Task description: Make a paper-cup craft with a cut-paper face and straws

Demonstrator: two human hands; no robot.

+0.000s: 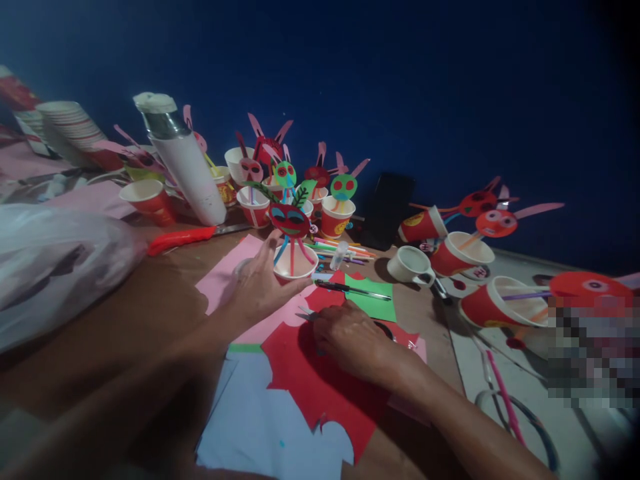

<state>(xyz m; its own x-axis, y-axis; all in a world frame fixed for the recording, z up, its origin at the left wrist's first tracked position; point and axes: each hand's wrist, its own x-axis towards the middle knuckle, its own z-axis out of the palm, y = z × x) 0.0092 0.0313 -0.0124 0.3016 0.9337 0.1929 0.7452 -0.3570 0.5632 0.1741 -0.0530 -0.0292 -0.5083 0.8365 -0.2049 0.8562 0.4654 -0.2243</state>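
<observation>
My left hand (270, 280) is curled round a paper cup (296, 261) standing on pink paper (233, 267). Out of that cup rises a red paper face (289, 221) with blue eyes, green leaf-like ears and coloured stick legs. My right hand (347, 333) is closed over a pair of scissors (306, 313), their tips poking out at the left and a dark handle loop showing behind. Beneath it lies red paper (333, 393) with scalloped cut edges. A black pen (353, 289) rests on green paper (373, 303) just beyond my right hand.
Several cups with paper animal faces stand behind, such as a green one (344, 188). A white thermos (185, 167), red-handled knife (185, 239) and plastic bag (65, 267) are left. A mug (411, 265) and tipped cups (500, 303) are right. Blue-white paper (265, 420) lies in front.
</observation>
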